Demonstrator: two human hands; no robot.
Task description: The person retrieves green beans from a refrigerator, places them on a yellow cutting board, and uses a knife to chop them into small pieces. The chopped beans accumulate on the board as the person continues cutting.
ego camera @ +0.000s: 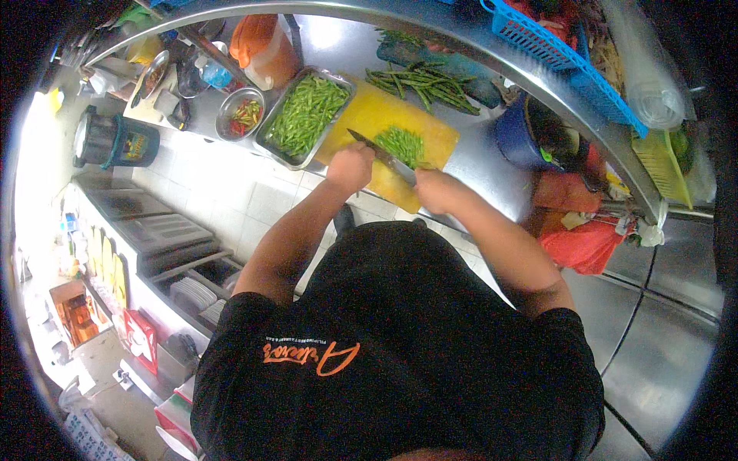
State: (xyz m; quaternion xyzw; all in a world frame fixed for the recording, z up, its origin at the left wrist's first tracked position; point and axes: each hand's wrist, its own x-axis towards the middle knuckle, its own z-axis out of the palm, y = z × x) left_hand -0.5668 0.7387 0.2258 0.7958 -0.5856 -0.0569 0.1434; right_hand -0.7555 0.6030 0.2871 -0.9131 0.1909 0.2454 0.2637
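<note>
My right hand [435, 189] is closed around the handle end of a kitchen knife [393, 163]. The blade slants across a yellow cutting board [439, 131], its tip up and to the left. Close against the tip half of the blade is my left hand [351, 166], fingers curled; whether it grips anything is hidden. Beyond the blade lies a small pile of cut green beans [402, 144]. To the left, a rectangular steel tray [275, 154] is filled with cut green beans [305, 112]. Whole long beans [425, 84] lie behind the board on the steel counter [475, 164].
A steel bowl [222, 122] with chopped red and green pieces [245, 117] sits left of the tray. Behind it stands an orange container [258, 49]. A blue bucket [513, 135] is at the right. A steel rail [398, 17] and blue basket [568, 55] overhang the counter.
</note>
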